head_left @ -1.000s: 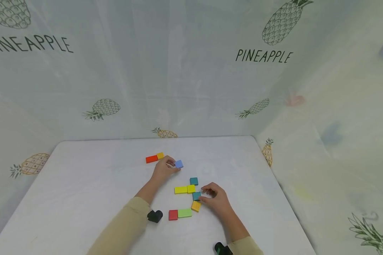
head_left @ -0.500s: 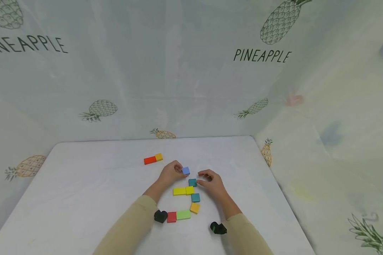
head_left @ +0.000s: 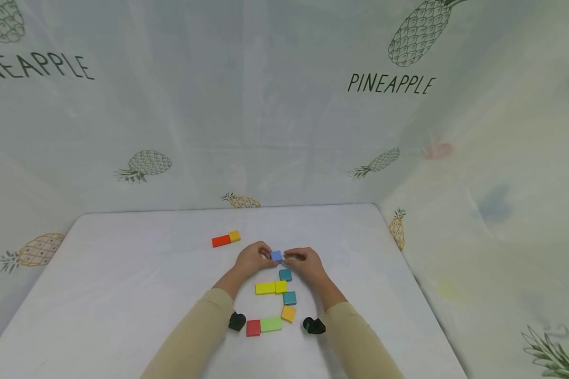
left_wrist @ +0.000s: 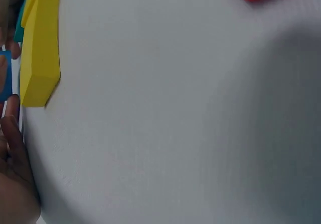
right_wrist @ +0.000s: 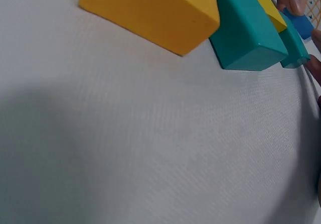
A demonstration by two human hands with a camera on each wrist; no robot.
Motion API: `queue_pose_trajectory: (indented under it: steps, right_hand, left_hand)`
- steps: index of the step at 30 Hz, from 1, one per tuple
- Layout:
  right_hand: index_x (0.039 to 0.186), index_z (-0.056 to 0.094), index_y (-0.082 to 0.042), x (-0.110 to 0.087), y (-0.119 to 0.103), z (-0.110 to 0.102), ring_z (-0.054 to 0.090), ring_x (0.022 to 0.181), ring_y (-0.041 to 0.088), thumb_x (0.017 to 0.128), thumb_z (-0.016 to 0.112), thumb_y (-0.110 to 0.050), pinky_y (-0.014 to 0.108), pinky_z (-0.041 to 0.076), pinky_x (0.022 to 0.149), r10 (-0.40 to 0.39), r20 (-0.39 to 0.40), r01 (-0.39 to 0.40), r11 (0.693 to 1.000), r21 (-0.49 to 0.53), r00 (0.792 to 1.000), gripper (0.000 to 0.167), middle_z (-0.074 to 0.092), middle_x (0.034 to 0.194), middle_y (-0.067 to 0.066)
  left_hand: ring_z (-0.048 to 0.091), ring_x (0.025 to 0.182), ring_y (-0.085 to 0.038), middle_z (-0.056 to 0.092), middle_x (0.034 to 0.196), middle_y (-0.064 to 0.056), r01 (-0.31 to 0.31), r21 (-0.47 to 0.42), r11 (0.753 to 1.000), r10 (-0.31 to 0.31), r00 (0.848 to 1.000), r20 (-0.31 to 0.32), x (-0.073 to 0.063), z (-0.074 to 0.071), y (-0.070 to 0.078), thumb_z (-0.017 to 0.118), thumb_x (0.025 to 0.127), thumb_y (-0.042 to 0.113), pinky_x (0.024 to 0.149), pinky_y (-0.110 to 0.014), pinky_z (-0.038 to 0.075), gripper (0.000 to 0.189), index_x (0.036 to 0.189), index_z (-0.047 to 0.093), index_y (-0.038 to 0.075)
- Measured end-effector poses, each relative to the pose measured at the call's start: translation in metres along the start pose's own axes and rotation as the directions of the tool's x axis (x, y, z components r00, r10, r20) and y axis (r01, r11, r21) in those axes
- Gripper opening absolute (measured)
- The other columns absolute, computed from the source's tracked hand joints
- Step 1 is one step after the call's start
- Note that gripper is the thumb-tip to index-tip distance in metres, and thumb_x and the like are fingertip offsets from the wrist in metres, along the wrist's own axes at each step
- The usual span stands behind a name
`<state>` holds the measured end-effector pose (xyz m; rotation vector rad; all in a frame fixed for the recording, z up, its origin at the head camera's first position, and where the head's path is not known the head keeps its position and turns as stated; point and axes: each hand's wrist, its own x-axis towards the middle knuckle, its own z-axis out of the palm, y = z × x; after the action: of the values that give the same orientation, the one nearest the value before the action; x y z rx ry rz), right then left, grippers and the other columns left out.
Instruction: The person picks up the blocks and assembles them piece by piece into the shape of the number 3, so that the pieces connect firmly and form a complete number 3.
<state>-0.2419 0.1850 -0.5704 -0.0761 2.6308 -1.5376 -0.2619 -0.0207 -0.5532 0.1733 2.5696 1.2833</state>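
In the head view, my left hand pinches a small blue block between thumb and fingertips. On the block's other side is my right hand, its thumb and index finger apart, their tips at or very near the block's right edge. Just below both hands lies a teal block. Nearer me follow a yellow block beside a longer yellow block, a second teal block and an orange block. The left wrist view catches only part of the blue block.
A red block and a light green block lie end to end near me. Farther off, an orange-red block touches a yellow-orange block. A pineapple-print curtain hangs behind the white table.
My left hand has carried the blue block right and toward me. My right hand has left the nearer teal block, moving away from me past the farther one to the blue block's side.
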Motion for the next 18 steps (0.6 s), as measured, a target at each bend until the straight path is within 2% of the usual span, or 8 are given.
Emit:
queue_pose_trajectory:
  steps: [5,10,15,18]
  right_hand:
    - [0.101,0.078,-0.022,-0.0011,0.0006,0.0041,0.053,0.105,0.018,0.084,0.078,-0.031,0.046,0.040,0.096,-0.019,-0.007,0.019,0.999,-0.040,1.000,0.019,0.062,0.104,-0.006]
    - [0.098,0.079,-0.023,0.0002,0.0016,0.0065,0.053,0.099,0.015,0.084,0.077,-0.030,0.041,0.041,0.091,-0.084,-0.024,0.081,0.991,-0.106,0.996,0.016,0.066,0.097,-0.011]
    - [0.096,0.079,-0.022,0.0021,0.0018,0.0065,0.055,0.095,0.015,0.085,0.077,-0.025,0.040,0.042,0.087,-0.148,-0.049,0.138,0.975,-0.175,0.988,0.012,0.070,0.092,-0.013]
    - [0.096,0.079,-0.021,0.0023,0.0009,0.0059,0.055,0.096,0.015,0.085,0.077,-0.024,0.039,0.042,0.088,-0.139,-0.053,0.127,0.974,-0.186,0.989,0.011,0.070,0.092,-0.012]
  left_hand:
    - [0.053,0.079,-0.017,0.060,0.082,0.005,-0.027,0.042,0.999,0.027,1.000,-0.001,-0.0020,-0.0004,-0.0007,0.086,0.075,0.029,0.074,-0.035,0.044,0.032,0.094,0.063,0.016]
    - [0.052,0.075,-0.014,0.060,0.081,0.009,-0.061,0.089,0.994,0.063,0.998,-0.020,-0.0002,0.0024,-0.0059,0.085,0.075,0.035,0.070,-0.031,0.042,0.033,0.094,0.063,0.019]
    - [0.050,0.072,-0.015,0.061,0.082,0.009,-0.091,0.082,0.993,0.092,0.996,-0.016,0.0005,0.0023,-0.0067,0.084,0.076,0.033,0.067,-0.031,0.041,0.031,0.096,0.066,0.018]
    - [0.049,0.071,-0.016,0.061,0.082,0.008,-0.086,0.069,0.994,0.087,0.996,-0.007,0.0003,0.0015,-0.0061,0.083,0.077,0.031,0.066,-0.031,0.040,0.028,0.096,0.067,0.017]
